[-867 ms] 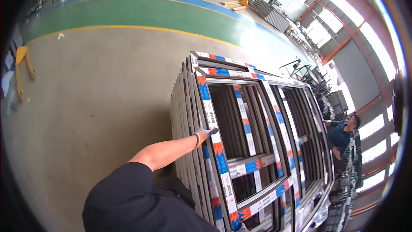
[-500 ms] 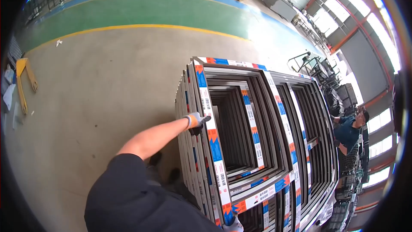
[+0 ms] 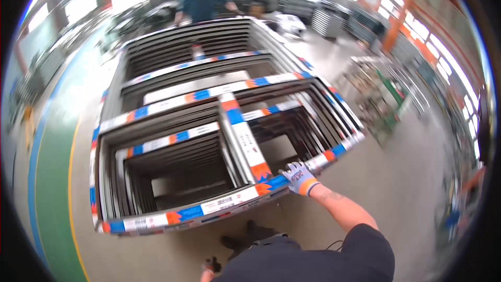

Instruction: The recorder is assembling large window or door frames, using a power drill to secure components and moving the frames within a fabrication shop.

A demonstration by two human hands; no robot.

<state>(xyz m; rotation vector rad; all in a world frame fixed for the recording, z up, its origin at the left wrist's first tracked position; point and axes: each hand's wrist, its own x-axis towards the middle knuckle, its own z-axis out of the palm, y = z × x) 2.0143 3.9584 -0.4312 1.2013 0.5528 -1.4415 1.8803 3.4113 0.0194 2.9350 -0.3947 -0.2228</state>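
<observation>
My view: right hand [image 3: 299, 178] has fingers hooked over the near edge of the stacked frames [image 3: 247, 143], mid-view. Left hand [image 3: 212, 265] hangs low, off the stack; can't tell finger pose. Co-worker [image 3: 202, 5] at far end.

Upper body: plain near-black shirt [image 3: 308, 265], with a short right sleeve [image 3: 368, 248]. A thin dark cord [image 3: 335, 244] loops out between shirt and sleeve. Right hand [image 3: 299, 178]: pale grey glove with dark print across the back and an orange cuff band [image 3: 310, 185]. Right forearm [image 3: 342, 207]: faint marking near the wrist, blurred. Left hand [image 3: 212, 265]: dark glove, detail unclear. Lower body: dark trousers [image 3: 258, 235], dark footwear [image 3: 229, 242].
</observation>
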